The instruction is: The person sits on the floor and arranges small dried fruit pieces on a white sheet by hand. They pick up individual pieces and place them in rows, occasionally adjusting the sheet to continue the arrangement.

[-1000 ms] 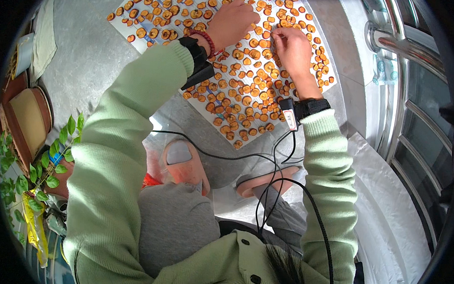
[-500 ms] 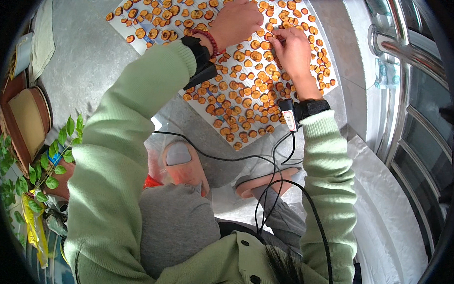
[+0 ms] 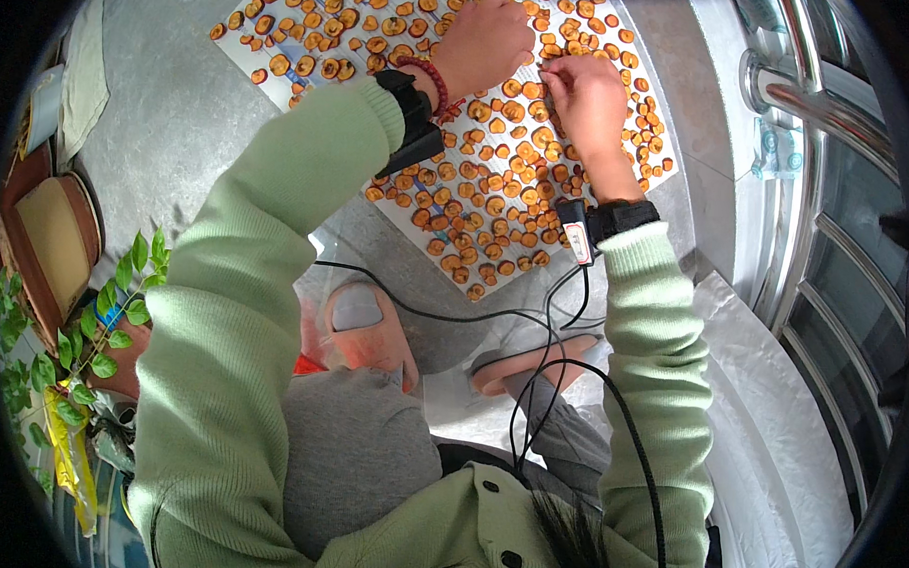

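Observation:
Many cut fruit slices, orange with dark red skin, lie spread in a loose layer over printed paper sheets on the floor. Over the far part of the paper is my left hand, back upward and fingers curled; its fingertips and anything in them are hidden. Just to its right and a little nearer, my right hand hovers low among the slices. Its thumb and forefinger come together in a pinch, and what they hold, if anything, is too small to make out.
A black cable runs from the device at my right wrist and loops over my slippers. Metal railings stand at the right. A leafy plant and a brown box-like thing are at the left.
My left hand and forearm have shifted slightly to the right, closer to my right hand. The right hand stays almost in place, still pinched.

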Available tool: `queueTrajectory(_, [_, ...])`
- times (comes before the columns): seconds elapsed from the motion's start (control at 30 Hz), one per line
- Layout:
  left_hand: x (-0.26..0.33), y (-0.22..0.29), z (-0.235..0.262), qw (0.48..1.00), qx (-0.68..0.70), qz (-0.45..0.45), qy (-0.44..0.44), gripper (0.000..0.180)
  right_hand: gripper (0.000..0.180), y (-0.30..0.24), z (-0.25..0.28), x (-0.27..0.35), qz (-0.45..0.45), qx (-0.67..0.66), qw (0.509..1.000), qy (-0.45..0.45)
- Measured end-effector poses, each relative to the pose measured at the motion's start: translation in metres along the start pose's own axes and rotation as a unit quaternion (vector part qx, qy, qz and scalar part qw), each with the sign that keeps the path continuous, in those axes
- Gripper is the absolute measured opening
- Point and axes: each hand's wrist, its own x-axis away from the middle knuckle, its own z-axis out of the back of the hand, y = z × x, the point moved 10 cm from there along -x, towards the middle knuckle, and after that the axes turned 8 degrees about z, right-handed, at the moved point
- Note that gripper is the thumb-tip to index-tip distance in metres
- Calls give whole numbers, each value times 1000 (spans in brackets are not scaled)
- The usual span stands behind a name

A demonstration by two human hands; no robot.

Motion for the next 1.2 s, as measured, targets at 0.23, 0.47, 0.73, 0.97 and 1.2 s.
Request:
queueTrajectory(0.23, [2,1,7,999,5,6,42,17,9,-12,3,8,58,-11,998,-19])
queueTrajectory(0.47, [20,25,13,996,-29,-85,-18,7,8,-9,5,12,29,-33,998,-36])
queueTrajectory(0.73, [29,44,19,985,-99,-138,35,12,7,-2,5,19,-11,-49,998,-32])
queueTrajectory(0.97, [28,39,23,990,-55,-129,28,7,8,2,7,24,-22,-37,998,-49])
queueTrajectory(1.2, [39,41,24,976,-137,-166,31,8,8,-3,8,28,-26,-51,998,-41])
